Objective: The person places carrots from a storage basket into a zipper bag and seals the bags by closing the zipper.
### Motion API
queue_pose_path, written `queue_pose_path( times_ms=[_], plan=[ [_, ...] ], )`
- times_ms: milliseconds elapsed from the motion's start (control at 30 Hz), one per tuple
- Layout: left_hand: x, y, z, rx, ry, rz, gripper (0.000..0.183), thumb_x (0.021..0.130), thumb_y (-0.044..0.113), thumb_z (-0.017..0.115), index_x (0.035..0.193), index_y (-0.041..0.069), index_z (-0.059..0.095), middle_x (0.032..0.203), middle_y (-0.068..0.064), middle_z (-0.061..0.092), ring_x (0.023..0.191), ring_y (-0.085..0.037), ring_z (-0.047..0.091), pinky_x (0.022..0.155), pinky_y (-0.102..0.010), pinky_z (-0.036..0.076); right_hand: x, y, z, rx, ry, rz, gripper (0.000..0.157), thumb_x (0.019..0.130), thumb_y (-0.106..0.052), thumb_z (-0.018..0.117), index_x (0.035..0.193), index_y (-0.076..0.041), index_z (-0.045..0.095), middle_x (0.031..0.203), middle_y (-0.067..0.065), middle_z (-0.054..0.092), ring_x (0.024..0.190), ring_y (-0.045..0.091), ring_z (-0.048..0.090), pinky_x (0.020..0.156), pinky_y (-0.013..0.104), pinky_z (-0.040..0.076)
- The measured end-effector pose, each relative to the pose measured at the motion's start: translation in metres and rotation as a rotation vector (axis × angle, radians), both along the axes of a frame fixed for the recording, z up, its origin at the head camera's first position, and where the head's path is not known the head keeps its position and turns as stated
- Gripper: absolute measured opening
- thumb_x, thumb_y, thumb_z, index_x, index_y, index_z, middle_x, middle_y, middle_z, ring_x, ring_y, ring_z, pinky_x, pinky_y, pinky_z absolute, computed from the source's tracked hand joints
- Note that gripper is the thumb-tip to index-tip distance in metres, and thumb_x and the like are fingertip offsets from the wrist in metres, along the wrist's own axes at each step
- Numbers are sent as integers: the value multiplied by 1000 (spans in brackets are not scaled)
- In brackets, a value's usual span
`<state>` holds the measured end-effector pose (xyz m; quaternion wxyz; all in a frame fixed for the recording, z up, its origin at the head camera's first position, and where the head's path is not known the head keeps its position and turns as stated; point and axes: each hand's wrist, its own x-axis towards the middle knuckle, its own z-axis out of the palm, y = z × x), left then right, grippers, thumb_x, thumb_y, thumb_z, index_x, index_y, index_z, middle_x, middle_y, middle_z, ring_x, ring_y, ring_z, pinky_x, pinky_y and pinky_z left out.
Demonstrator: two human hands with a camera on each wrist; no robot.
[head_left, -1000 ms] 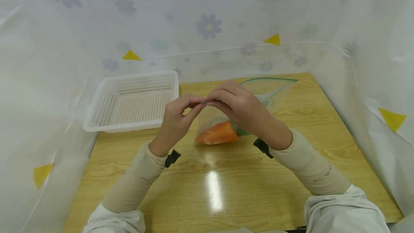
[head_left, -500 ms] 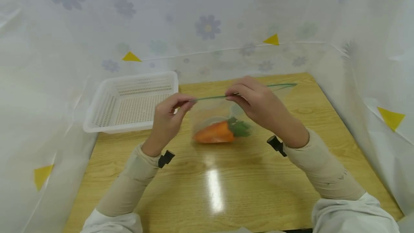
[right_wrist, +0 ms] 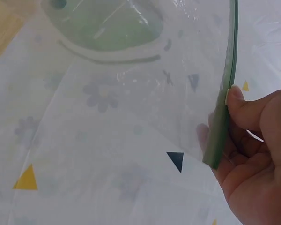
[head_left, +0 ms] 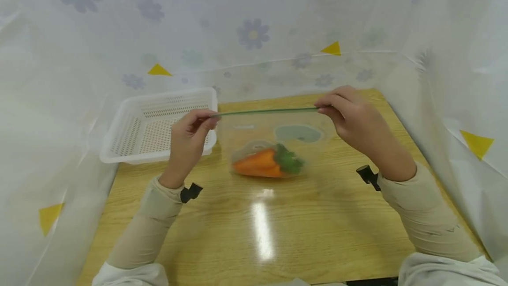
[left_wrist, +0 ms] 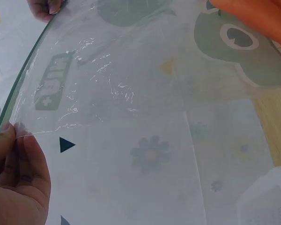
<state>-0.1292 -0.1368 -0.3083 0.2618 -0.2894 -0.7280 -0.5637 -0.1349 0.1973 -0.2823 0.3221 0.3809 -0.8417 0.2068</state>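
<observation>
A clear zip bag (head_left: pixel 254 129) with a green zip strip along its top hangs between my hands, its strip drawn straight and its sides together. Inside at the bottom lies an orange carrot (head_left: pixel 257 163) with green leaves (head_left: pixel 289 159). My left hand (head_left: pixel 188 140) pinches the top left corner between thumb and fingers. At the opposite end, my right hand (head_left: pixel 359 122) pinches the strip; in the right wrist view the thumb presses on the green strip (right_wrist: pixel 220 126) near its end. Pale green printed shapes show on the bag in both wrist views.
A white perforated plastic basket (head_left: pixel 158 127) stands at the back left of the wooden table (head_left: pixel 222 233), right behind my left hand. White flower-patterned sheeting (head_left: pixel 254 3) with yellow triangles surrounds the table on the back and sides.
My right hand has slid rightward along the zip strip, away from my left hand, to the bag's right end. My left hand has shifted left. The bag's gaping right part has come together.
</observation>
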Motion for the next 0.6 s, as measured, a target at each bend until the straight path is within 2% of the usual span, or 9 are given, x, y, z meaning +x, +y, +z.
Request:
queue_pose_path(
  times_ms=[133,233,400,600],
  plan=[
    [-3,-6,-3,35,-36,11,11,86,-11,56,95,-11,64,82,-12,65,71,-12,59,66,-26,50,0,15,1,9,-6,-41,12,82,4,66,94,3,65,89,13,58,80,25,55,68,26,41],
    [-5,-9,-5,62,-56,10,11,87,-11,56,95,-11,63,82,-7,65,71,-11,59,67,-25,50,-1,25,0,-5,-23,-55,14,81,6,66,94,2,65,89,12,59,78,24,55,67,26,40],
    [-3,-4,0,57,-79,3,10,87,-11,56,95,-14,61,83,-16,64,71,-11,58,67,-25,50,-4,35,-1,-28,-61,-47,17,79,6,67,95,1,66,91,10,61,78,20,56,66,22,40],
    [-3,-4,1,45,-140,-30,11,88,-7,57,97,-12,61,84,-28,58,72,-28,54,67,-27,50,-9,39,-8,-59,-108,2,31,72,9,72,101,-1,67,92,8,63,79,18,58,69,18,39]
  ],
)
